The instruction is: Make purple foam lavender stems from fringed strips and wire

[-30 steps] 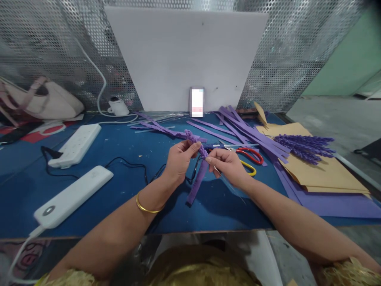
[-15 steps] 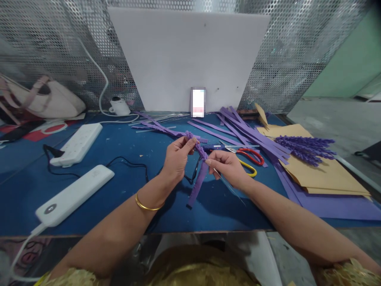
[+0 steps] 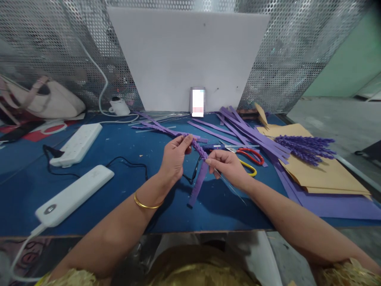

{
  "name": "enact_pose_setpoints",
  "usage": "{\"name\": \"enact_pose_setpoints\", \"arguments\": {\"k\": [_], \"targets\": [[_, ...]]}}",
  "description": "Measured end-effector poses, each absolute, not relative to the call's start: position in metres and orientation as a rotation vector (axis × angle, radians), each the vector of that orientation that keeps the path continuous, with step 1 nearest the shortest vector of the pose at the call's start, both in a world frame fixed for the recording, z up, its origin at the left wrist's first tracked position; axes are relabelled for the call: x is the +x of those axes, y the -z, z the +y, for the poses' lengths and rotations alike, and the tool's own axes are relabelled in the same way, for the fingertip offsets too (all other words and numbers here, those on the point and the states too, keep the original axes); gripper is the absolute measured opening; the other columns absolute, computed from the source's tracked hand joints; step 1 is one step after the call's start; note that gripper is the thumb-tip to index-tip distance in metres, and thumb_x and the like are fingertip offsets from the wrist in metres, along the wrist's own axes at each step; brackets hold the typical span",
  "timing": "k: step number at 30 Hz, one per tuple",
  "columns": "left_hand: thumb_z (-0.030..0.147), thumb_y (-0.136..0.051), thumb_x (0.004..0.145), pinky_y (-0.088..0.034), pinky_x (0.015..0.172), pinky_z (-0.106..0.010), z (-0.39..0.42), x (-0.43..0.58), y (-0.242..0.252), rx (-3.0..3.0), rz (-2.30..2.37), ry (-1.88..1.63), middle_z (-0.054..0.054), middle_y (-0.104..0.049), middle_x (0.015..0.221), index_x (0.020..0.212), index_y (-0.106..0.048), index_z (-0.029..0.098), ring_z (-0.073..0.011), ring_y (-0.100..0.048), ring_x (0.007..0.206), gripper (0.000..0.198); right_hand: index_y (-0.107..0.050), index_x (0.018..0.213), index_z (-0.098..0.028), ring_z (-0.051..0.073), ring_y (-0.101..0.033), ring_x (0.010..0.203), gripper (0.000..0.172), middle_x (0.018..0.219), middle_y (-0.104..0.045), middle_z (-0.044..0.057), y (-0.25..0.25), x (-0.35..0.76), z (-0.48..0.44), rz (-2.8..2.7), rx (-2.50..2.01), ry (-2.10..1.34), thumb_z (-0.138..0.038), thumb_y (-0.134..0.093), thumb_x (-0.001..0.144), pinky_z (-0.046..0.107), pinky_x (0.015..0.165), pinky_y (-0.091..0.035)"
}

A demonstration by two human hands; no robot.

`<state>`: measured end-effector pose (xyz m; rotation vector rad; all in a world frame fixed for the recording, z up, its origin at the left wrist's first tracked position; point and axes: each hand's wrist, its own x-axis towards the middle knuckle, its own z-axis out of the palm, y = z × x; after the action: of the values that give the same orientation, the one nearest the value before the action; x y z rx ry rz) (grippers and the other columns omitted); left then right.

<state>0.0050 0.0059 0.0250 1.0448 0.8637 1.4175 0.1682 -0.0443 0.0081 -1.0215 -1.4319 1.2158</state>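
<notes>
A twisted purple strip [image 3: 199, 149] stretches between my two hands above the blue table [image 3: 125, 139]. My left hand [image 3: 176, 155] pinches its upper left end between thumb and fingers. At its lower right end my right hand [image 3: 225, 167] is closed on it, with a thin clear wire [image 3: 233, 190] trailing to the lower right. A flat, untwisted tail [image 3: 198, 184] of the strip hangs down beside my right hand. Just behind that hand lie scissors [image 3: 251, 157] with red and yellow handles, and a blue tool [image 3: 217, 147].
Loose purple strips [image 3: 253, 133] lie at the back right, near brown paper [image 3: 324, 178] bearing purple flower sprigs [image 3: 306, 149]. A lit phone [image 3: 198, 102] leans on a white board [image 3: 190, 51]. At left are a power strip [image 3: 79, 143] and a white power bank [image 3: 76, 194].
My left hand has shifted slightly left along the twisted strip, showing more of it between the hands. My right hand has hardly moved.
</notes>
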Motion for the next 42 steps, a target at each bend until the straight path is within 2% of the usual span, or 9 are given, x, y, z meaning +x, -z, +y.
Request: {"name": "enact_pose_setpoints", "arguments": {"k": [4,9,16,18,21,25,31,37,42], "targets": [[0.048,-0.085,0.064,-0.035,0.054,-0.022,0.007,0.003,-0.027,0.996,0.839,-1.389,0.002,-0.052,0.059,0.076,-0.078,0.017,-0.0086,-0.044,0.056,0.034,-0.060,0.067,-0.018,0.008,-0.049,0.040,0.031,0.055,-0.062,-0.002,-0.008,0.170,-0.043,-1.421,-1.012,-1.211,-0.043,-0.072,0.081,0.022,0.042,-0.038],[0.043,-0.089,0.059,-0.032,0.051,-0.020,0.010,0.000,-0.028,1.011,0.876,-1.426,0.003,-0.050,0.056,0.064,-0.073,0.016,-0.0068,-0.040,0.053,0.032,-0.061,0.068,-0.017,0.008,-0.050,0.040,0.031,0.054,-0.061,-0.002,-0.005,0.169,-0.043,-1.410,-1.018,-1.284,-0.043,-0.074,0.080,0.021,0.042,-0.038],[0.068,-0.078,0.061,-0.038,0.053,-0.022,0.007,0.002,-0.030,0.827,0.828,-1.311,-0.001,-0.059,0.065,0.074,-0.072,0.016,-0.0094,-0.048,0.056,0.054,-0.060,0.063,-0.017,0.006,-0.047,0.041,0.031,0.055,-0.060,-0.002,-0.010,0.171,-0.041,-1.211,-0.921,-1.398,-0.039,-0.075,0.079,0.020,0.041,-0.034],[0.063,-0.083,0.059,-0.037,0.055,-0.023,0.003,0.004,-0.030,0.865,0.839,-1.297,0.000,-0.059,0.065,0.073,-0.073,0.016,-0.0092,-0.047,0.057,0.051,-0.059,0.062,-0.017,0.006,-0.045,0.040,0.032,0.054,-0.060,-0.002,-0.010,0.172,-0.040,-1.164,-0.918,-1.438,-0.040,-0.076,0.077,0.020,0.040,-0.033],[0.046,-0.090,0.056,-0.034,0.056,-0.023,-0.001,0.006,-0.031,0.977,0.865,-1.274,0.002,-0.055,0.061,0.077,-0.077,0.015,-0.0083,-0.043,0.057,0.039,-0.060,0.062,-0.017,0.007,-0.047,0.040,0.032,0.053,-0.060,-0.002,-0.008,0.172,-0.039,-1.159,-0.932,-1.502,-0.040,-0.078,0.075,0.020,0.040,-0.033],[0.033,-0.088,0.056,-0.034,0.059,-0.024,-0.003,0.007,-0.030,1.019,0.900,-1.311,0.001,-0.057,0.063,0.072,-0.078,0.014,-0.0087,-0.042,0.060,0.027,-0.062,0.065,-0.017,0.007,-0.049,0.042,0.030,0.054,-0.061,-0.001,-0.003,0.172,-0.038,-1.196,-0.943,-1.551,-0.040,-0.078,0.076,0.020,0.041,-0.035],[0.046,-0.086,0.060,-0.032,0.057,-0.025,-0.004,0.009,-0.027,1.063,0.903,-1.220,0.002,-0.052,0.058,0.069,-0.075,0.015,-0.0092,-0.040,0.057,0.034,-0.059,0.063,-0.017,0.006,-0.047,0.041,0.035,0.054,-0.060,-0.002,-0.005,0.172,-0.039,-1.160,-0.939,-1.534,-0.043,-0.080,0.073,0.020,0.041,-0.034],[0.034,-0.085,0.060,-0.035,0.059,-0.026,-0.007,0.010,-0.024,1.203,0.928,-1.194,0.003,-0.052,0.054,0.055,-0.066,0.016,-0.0100,-0.041,0.057,0.027,-0.060,0.064,-0.017,0.007,-0.048,0.042,0.034,0.054,-0.060,-0.002,-0.001,0.171,-0.038,-1.183,-0.934,-1.526,-0.043,-0.079,0.074,0.020,0.043,-0.035],[0.039,-0.082,0.065,-0.036,0.059,-0.026,-0.008,0.011,-0.022,1.209,0.926,-1.171,0.002,-0.056,0.059,0.064,-0.072,0.015,-0.0103,-0.043,0.058,0.026,-0.060,0.064,-0.017,0.007,-0.047,0.042,0.035,0.054,-0.060,-0.002,-0.001,0.171,-0.037,-1.172,-0.939,-1.498,-0.045,-0.079,0.075,0.021,0.043,-0.034]]}}
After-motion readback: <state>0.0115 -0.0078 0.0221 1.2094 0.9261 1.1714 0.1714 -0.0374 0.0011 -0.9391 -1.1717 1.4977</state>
